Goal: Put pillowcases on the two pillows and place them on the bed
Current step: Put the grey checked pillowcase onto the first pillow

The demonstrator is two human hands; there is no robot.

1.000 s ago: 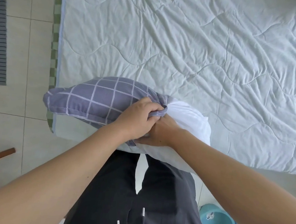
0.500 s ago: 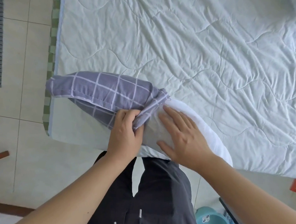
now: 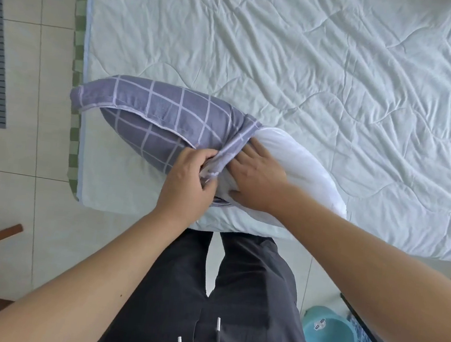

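Bed (image 3: 313, 68) edge: pillow (image 3: 297, 161) under hands (image 3: 218, 175)

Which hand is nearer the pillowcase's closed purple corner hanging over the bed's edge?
Left. The left hand grips the pillowcase opening, on the corner's side; the right hand presses the bare white pillow beyond it.

Both my forearms reach forward from low in view, bare, converging at pillow (image 3: 297, 164). My left hand (image 3: 190, 178) at pillowcase (image 3: 163, 119) opening, fingers curled, pinching bunched hem. My right hand (image 3: 259, 180) just right of it, palm down, fingers straight and spread, pressing flat on pillow, fingertips at hem. Hands nearly touching.
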